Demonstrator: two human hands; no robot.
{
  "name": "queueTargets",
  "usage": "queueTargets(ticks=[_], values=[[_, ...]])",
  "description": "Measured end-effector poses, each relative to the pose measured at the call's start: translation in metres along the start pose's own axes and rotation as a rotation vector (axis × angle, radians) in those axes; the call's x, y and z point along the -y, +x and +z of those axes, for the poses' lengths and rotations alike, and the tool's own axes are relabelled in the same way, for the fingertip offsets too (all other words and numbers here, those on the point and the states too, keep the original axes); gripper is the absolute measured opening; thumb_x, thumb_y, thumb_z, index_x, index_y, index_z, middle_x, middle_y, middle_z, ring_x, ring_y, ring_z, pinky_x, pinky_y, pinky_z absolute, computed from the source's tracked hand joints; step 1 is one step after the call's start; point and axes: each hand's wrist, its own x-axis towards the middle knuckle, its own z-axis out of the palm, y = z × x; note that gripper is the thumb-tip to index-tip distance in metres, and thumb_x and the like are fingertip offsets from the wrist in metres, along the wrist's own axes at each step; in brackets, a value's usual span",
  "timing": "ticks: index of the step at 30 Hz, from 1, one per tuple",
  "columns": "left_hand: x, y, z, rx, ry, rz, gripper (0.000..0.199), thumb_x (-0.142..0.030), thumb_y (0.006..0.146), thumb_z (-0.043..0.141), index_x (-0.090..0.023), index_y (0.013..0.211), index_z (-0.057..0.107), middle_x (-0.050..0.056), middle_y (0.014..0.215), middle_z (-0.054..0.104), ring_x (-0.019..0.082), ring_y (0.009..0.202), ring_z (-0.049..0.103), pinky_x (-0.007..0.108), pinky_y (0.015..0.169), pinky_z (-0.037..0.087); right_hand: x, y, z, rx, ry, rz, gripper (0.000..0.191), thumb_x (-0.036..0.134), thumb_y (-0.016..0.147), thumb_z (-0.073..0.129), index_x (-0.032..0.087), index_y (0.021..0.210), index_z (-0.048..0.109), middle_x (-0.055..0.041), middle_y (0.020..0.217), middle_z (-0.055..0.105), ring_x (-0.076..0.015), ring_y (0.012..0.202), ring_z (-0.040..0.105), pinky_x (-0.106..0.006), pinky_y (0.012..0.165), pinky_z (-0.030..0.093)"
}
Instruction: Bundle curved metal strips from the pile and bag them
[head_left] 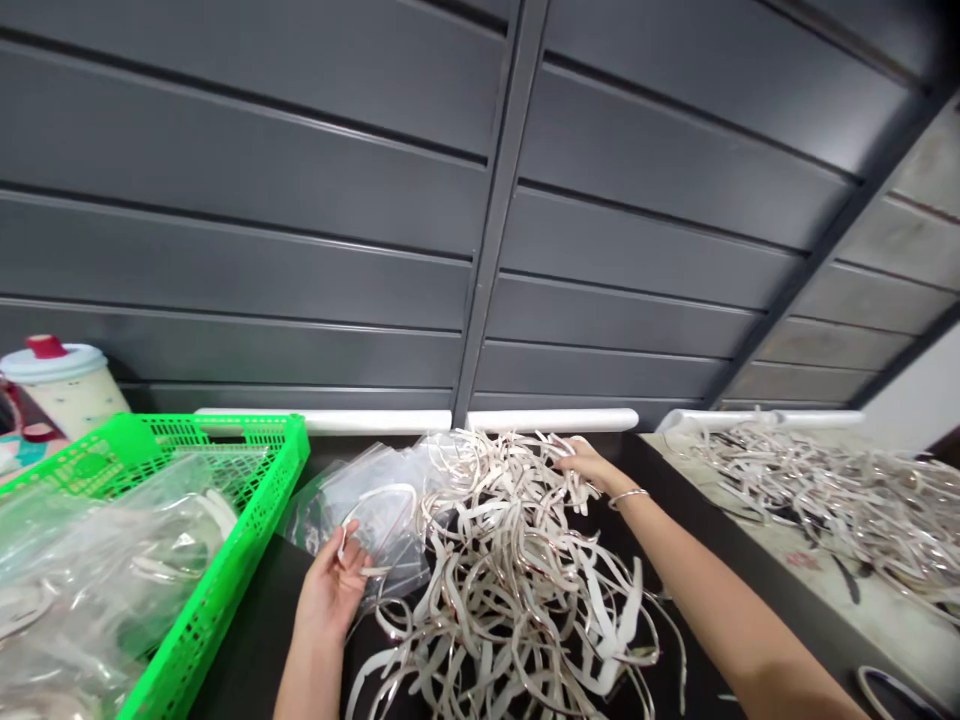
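Observation:
A large tangled pile of curved whitish, shiny-edged strips (517,590) covers the middle of the dark table. My left hand (341,575), left of the pile, is closed round one curved strip (390,490), which arches up over clear plastic bags (330,500). My right hand (581,462), with a bracelet at the wrist, reaches to the back right of the pile; its fingers are among the strips, and what they grip is partly hidden.
A green crate (225,590) with bagged strips stands at the left, a lidded cup (64,385) behind it. More strips (832,500) lie on a pale surface at the right. White rolls (555,420) line the grey panelled wall.

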Motion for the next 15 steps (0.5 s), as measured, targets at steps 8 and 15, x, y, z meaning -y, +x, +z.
queueTargets(ticks=[8,15], values=[[-0.001,-0.002,0.003,-0.034,0.017,-0.013,0.025,-0.010,0.085,0.041,-0.009,0.072,0.063,-0.006,0.041,0.035,0.006,0.031,0.034,0.021,0.039,0.048,0.022,-0.033,-0.043,0.024,0.439,0.018,0.025,0.038,0.070,0.050,0.021,0.088,0.055,-0.0045,0.074,0.064,-0.0180,0.063,0.062,-0.028,0.055,0.050],[0.000,0.001,0.001,0.002,0.025,0.007,0.027,-0.009,0.086,0.040,-0.008,0.073,0.063,-0.006,0.040,0.037,0.005,0.031,0.037,0.020,0.040,0.048,0.019,-0.053,-0.043,0.120,0.611,0.130,0.022,0.034,0.077,0.053,0.018,0.090,0.060,-0.0080,0.080,0.069,-0.0192,0.067,0.066,-0.030,0.060,0.054]])
